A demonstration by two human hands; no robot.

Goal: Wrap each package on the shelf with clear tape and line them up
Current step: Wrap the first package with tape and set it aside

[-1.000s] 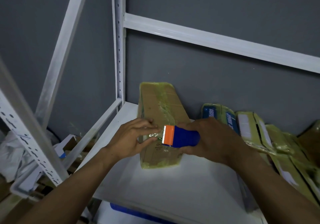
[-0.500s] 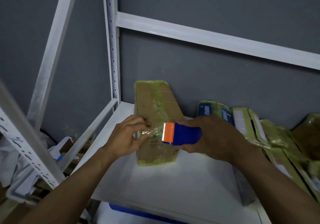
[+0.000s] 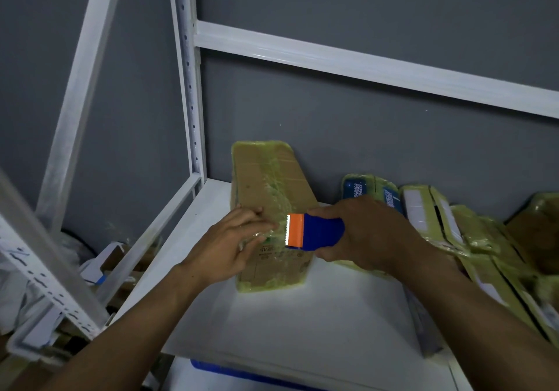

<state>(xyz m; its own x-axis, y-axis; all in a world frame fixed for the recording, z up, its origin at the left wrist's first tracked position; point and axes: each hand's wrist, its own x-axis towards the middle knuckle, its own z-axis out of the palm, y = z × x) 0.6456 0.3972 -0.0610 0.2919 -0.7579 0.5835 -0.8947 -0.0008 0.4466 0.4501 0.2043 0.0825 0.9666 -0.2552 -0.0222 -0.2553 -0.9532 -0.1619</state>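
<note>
Grey wall behind, the package [image 3: 263, 179] stands on the shelf [image 3: 287, 315] under the nearly straight fingers of the left hand [image 3: 223, 248], which press clear tape [image 3: 260, 235] down, while the right hand [image 3: 369, 236] clamps the dispenser [image 3: 320, 232] beside them; next, probably, tearing the tape.

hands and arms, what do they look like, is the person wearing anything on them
Both are bare. The left hand and right hand have no gloves, and no ring, watch or band shows. The left forearm and right forearm are uncovered to the frame's edge; no sleeve is in view.
</note>
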